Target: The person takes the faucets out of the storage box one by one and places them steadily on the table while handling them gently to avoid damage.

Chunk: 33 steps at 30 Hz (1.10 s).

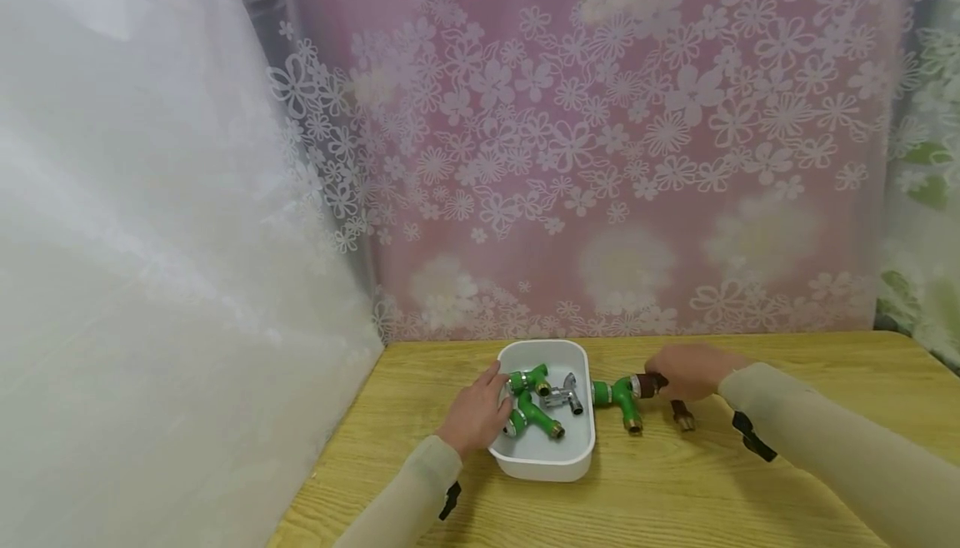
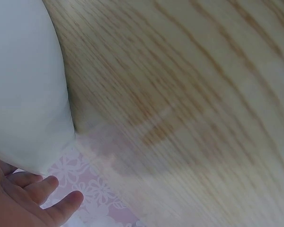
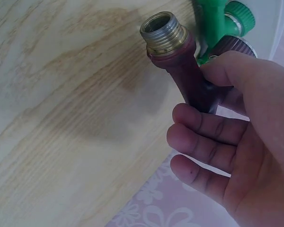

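My right hand [image 1: 690,369] grips a dark red tap [image 3: 184,71] between thumb and fingers. Its brass threaded end [image 3: 165,33] points away from my palm, and its ribbed knob lies beside my thumb. Right beside it on the table is a green tap [image 1: 622,394], knob toward the white tub [image 1: 543,469]. At the tub's left rim, my left hand [image 1: 476,415] holds the side, thumb over the edge and fingers [image 2: 42,189] outside. Inside the tub lie two green taps [image 1: 536,377] [image 1: 540,416] and a chrome tap [image 1: 562,396].
The wood-grain table [image 1: 420,390] carries the tub and taps. A pink flowered curtain [image 1: 600,156] hangs along its back edge, and a white sheet [image 1: 150,281] hangs at the left. More flowered cloth [image 1: 930,181] shows at the right.
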Each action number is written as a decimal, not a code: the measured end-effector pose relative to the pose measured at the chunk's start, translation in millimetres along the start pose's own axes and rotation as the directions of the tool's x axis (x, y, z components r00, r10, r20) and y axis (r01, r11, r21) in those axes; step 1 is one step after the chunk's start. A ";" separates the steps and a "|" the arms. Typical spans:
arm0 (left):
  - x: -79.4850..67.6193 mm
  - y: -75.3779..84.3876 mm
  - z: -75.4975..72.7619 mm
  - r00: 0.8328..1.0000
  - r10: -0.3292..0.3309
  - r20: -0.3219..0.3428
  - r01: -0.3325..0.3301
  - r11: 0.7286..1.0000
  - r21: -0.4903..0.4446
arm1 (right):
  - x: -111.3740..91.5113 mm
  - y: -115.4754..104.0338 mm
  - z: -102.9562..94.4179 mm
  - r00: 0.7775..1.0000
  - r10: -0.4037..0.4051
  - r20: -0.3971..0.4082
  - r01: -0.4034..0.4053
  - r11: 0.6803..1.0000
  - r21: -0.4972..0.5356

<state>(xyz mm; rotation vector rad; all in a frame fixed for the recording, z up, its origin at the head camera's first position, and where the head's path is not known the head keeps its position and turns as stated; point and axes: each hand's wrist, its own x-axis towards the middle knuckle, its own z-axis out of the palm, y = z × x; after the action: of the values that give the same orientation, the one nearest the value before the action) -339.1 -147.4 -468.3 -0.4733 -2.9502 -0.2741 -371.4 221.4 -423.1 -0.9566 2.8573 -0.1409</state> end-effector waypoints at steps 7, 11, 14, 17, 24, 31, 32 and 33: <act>1.2 -0.7 0.6 1.000 0.008 -0.007 -0.008 1.000 0.003 | 0.1 3.8 6.3 1.000 0.006 0.001 -0.006 0.999 -0.031; 1.2 -1.2 2.3 1.000 0.008 -0.011 -0.008 1.000 0.007 | 1.9 5.8 9.1 1.000 0.010 0.012 -0.010 0.999 -0.037; 1.4 -1.4 3.4 1.000 0.003 -0.008 -0.003 1.000 0.005 | 3.5 7.8 11.8 1.000 0.015 0.017 -0.015 0.999 -0.031; 1.6 -1.1 3.3 1.000 -0.004 -0.004 0.004 1.000 -0.003 | 4.6 9.7 14.3 1.000 0.022 0.015 -0.022 0.999 -0.030; 1.2 -1.9 2.6 1.000 0.009 -0.006 -0.009 1.000 0.007 | 5.2 11.7 17.4 0.999 0.039 0.024 -0.038 0.999 -0.026; 1.2 -3.0 3.2 1.000 0.023 -0.015 -0.023 1.000 0.020 | 7.1 12.6 23.1 0.999 0.042 0.007 -0.042 0.999 -0.021; 1.4 -3.2 3.4 1.000 0.024 -0.015 -0.024 1.000 0.019 | 7.5 13.3 24.6 0.999 0.041 0.001 -0.041 0.999 -0.024; 1.5 -3.4 3.6 1.000 0.023 -0.016 -0.023 1.000 0.017 | 8.0 14.1 25.9 0.999 0.041 -0.005 -0.041 0.999 -0.025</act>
<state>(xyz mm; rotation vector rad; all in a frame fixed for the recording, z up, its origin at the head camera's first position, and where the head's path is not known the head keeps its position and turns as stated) -342.0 -149.4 -472.1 -0.5007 -2.9270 -0.2495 -382.3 226.5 -451.3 -0.9022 2.8870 -0.1042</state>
